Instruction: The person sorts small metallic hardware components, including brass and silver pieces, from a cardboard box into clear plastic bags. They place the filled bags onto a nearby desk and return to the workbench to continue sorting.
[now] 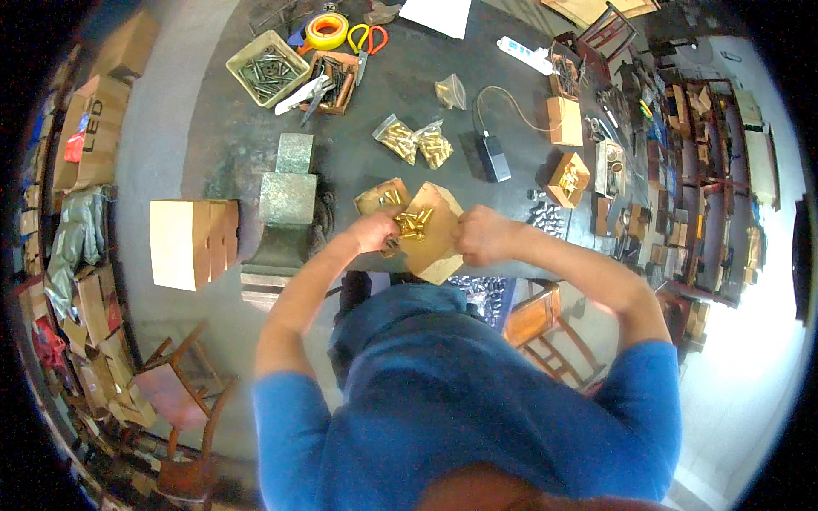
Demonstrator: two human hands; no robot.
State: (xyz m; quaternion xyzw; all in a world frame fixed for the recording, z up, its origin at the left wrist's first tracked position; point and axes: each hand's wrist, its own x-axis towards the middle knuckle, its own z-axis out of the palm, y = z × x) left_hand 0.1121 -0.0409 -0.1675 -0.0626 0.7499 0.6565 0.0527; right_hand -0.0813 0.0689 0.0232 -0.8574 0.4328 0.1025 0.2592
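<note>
Brass-coloured cylindrical parts [415,223] lie in a small pile on a cardboard tray or opened box [439,255] in front of me. My right hand [484,235] is closed on the right edge of this cardboard. My left hand [377,230] is at its left side, fingers curled right beside the pile; what they pinch is hidden. Behind the left hand is a second small cardboard box [368,202] with more brass parts in it. Farther back lie two clear bags [395,139] of similar brass parts, side by side.
A steel anvil-like block [288,199] stands left of my left arm. A black power bank [493,158] with a cable lies to the right, near an open box of brass parts [568,180]. Far left are a tray of screws [268,70], tape [326,31] and scissors [363,55].
</note>
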